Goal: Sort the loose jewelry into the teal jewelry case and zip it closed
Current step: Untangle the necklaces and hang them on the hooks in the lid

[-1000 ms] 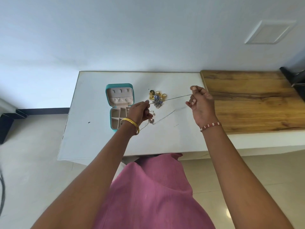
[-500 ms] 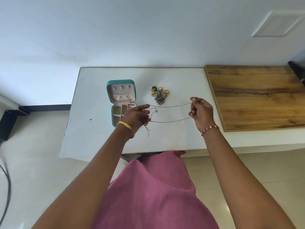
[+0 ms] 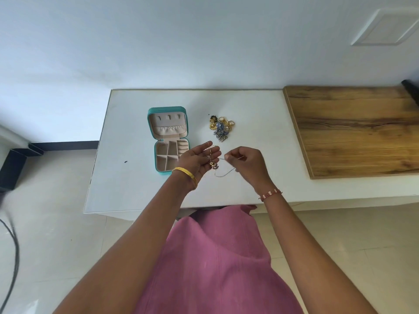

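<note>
1. We are gathering a thin necklace chain (image 3: 223,172) before casing it; our left hand (image 3: 199,158) lies palm up, fingers spread, with the pendant end draped over it.
2. Our right hand (image 3: 246,163) pinches the chain just right of the left.
3. The teal jewelry case (image 3: 169,139) lies open, just left of the hands; the loose jewelry pile (image 3: 221,128) waits beyond.
4. Next, we judge, coil the chain into a compartment without tangling.

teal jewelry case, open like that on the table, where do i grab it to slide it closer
Grip the teal jewelry case by the tray's left wall, fingers coming from the left. The lid lies open behind, and the left hand with the necklace covers its right edge.
</note>
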{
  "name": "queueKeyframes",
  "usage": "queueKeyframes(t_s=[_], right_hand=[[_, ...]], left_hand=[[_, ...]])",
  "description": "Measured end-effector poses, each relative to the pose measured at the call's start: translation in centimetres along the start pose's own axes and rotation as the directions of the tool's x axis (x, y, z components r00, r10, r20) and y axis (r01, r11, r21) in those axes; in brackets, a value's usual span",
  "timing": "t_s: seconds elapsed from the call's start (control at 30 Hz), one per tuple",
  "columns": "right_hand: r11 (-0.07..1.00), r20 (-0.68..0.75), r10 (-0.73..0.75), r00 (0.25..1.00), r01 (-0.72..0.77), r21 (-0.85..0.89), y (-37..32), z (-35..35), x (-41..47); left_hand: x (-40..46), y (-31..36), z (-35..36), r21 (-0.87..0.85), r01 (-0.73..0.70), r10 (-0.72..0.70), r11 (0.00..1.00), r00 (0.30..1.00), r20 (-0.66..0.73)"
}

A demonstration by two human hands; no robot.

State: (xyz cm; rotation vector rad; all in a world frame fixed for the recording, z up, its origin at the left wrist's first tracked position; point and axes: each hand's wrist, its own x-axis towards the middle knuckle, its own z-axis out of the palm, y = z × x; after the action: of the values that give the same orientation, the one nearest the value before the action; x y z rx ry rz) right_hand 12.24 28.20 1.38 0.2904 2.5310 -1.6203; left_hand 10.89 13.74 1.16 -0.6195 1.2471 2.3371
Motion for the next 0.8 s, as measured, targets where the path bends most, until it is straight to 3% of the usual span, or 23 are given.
queueKeyframes(t_s=[0.1, 0.3, 0.43, 0.57, 0.8], right_hand=[[0.994, 0.063, -0.064, 0.996, 0.069, -0.083, -0.7, 1.3, -1.3], [0.972, -0.002, -0.132, 0.991, 0.129, -0.195, -0.6, 1.7, -1.5], [0.972, -0.038, -0.137, 0.990, 0.127, -0.198, -0.7, 0.9, -1.4], [0.980, 0.015, -0.109, 0.994, 0.110, -0.166, -0.9, 0.4, -1.3], [1.000, 0.161, -0.003, 0.987, 0.005, -0.013, -1.5, -0.7, -0.9]], left_hand=[[-0.2, -0.1, 0.3, -0.048, -0.002, 0.002, 0.999, 1.000, 0.001], [-0.6, 0.0, 0.3, -0.067, -0.012, 0.014, 0.998, 1.000, 0.026], [-0.8, -0.1, -0.2, 0.059, -0.057, 0.054, 0.997, 0.998, 0.041], [-1.1, -0.5, -0.8, 0.247, -0.093, 0.078, 0.965, 0.995, 0.067], [-0.8, -0.7, -0.5, 0.593, -0.169, 0.126, 0.788, 0.986, 0.113]])
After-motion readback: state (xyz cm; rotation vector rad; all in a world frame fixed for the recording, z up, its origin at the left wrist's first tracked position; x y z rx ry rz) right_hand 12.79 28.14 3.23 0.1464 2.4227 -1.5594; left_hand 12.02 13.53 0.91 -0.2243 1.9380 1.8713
